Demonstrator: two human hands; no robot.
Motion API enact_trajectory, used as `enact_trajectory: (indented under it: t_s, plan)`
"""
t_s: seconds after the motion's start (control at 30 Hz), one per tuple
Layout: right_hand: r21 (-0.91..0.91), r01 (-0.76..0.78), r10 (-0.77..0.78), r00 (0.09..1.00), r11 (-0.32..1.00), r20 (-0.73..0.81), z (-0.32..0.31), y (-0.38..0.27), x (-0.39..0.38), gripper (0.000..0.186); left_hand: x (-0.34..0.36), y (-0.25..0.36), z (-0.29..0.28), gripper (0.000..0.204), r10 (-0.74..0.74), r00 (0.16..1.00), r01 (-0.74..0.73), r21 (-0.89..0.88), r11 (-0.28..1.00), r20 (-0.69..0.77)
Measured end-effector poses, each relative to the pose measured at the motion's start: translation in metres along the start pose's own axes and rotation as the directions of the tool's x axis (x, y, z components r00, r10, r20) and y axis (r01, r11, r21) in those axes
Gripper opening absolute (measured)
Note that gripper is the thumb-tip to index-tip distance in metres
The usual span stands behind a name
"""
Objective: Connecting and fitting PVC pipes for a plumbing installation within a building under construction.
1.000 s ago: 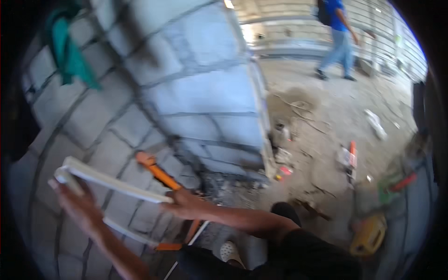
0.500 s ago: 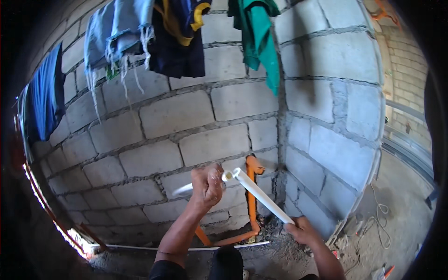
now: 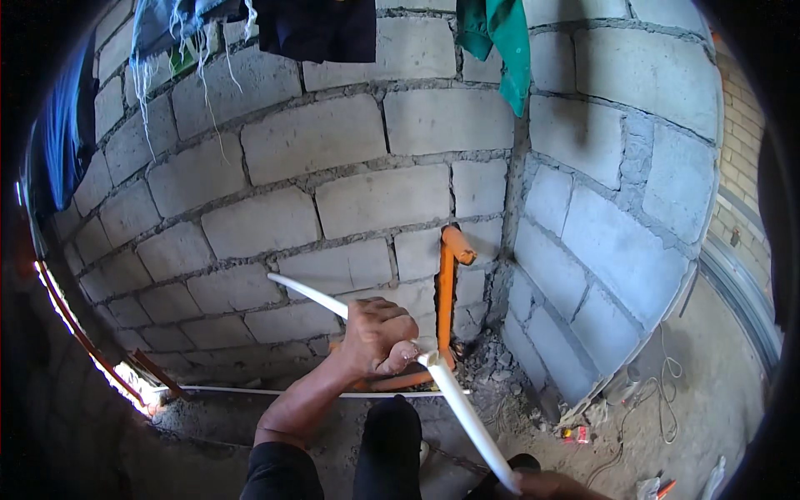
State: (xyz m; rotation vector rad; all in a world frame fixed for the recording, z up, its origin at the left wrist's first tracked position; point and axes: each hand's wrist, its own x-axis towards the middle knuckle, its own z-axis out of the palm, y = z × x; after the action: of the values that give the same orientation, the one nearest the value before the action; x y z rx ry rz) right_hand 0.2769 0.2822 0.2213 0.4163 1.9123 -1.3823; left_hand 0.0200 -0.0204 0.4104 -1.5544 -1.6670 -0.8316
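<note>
Across the upper and middle frame: gray block wall [image 3: 379, 204]. Right of center: upright orange pipe [image 3: 446, 304] in a wall groove. At center-left: long white pipe [image 3: 308, 293], wrapped firmly by left hand [image 3: 381, 336]. Toward lower center-right: second white pipe [image 3: 468, 417], open end near left hand, lower end clasped by right hand [image 3: 550, 484], partly cut off.

Right hand [image 3: 550, 485] is mostly chopped off at bottom right. Left hand [image 3: 379, 336] hides a stretch of white pipe [image 3: 310, 294] mid-frame. Frayed denim [image 3: 192, 17] runs out the top left, and from here those tiny red bits [image 3: 582, 435], lower right, beat me.
</note>
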Motion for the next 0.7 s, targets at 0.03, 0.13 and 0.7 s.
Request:
enact_trajectory:
  t_s: [0.03, 0.13, 0.7]
  plan:
    - [-0.004, -0.010, 0.010, 1.000, 1.000, 0.002, 0.017, 0.013, -0.004, 0.037, 0.000, 0.004, -0.001, 0.046, -0.010, 1.000, 0.010, -0.003, 1.000, -0.004]
    - [0.274, 0.563, -0.578, 0.816, 0.779, -0.034, 0.033, 0.025, -0.018, 0.016, -0.008, 0.012, 0.003, 0.048, -0.009, 1.000, 0.009, -0.048, 0.999, 0.006]
    - [-0.867, 0.048, -0.823, -0.292, 0.496, -0.487, -0.021, 0.004, -0.052, 0.034, -0.019, 0.043, 0.023, 0.039, -0.556, 0.831, 0.549, -0.120, 0.827, -0.026]
